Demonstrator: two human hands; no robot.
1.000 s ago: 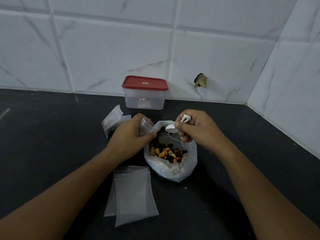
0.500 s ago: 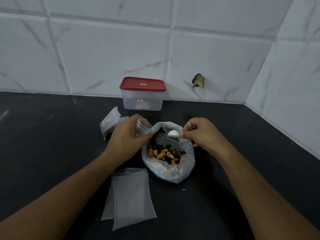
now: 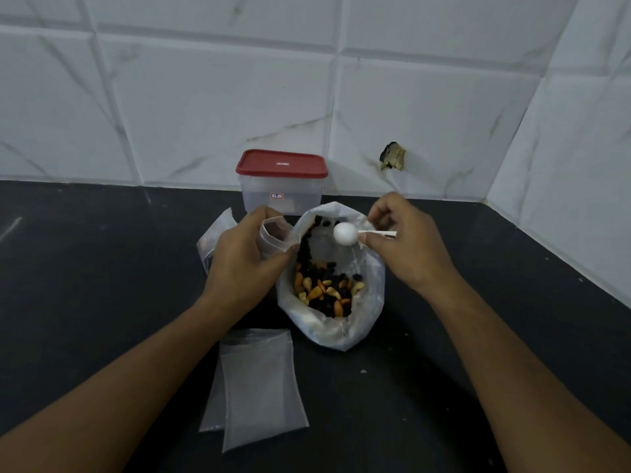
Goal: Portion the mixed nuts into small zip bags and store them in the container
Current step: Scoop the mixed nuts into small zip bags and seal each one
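Spillage is our worry: our right grip (image 3: 406, 247) pinches the spoon (image 3: 345, 233) over the nuts (image 3: 324, 290), toward the back edge of the surface (image 3: 85, 268), while our left grip (image 3: 239, 257) clasps a zip bag (image 3: 275, 233) whose narrow, floppy mouth, we judge, could fold and scatter a scoop

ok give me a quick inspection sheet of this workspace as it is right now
surface: black counter, against a tiled corner
job's things: big bag open, mixed nuts inside; white spoon over its mouth; container at the wall, red lid on; empty zip bags flat at the near side; more bags behind the left hand, contents unclear
clutter: pale crumbs on the counter
hands: left hand holds a small zip bag open beside the big bag; right hand pinches the spoon's handle
cables: nothing seen
surroundings: white marbled tiles, one with a chipped hole
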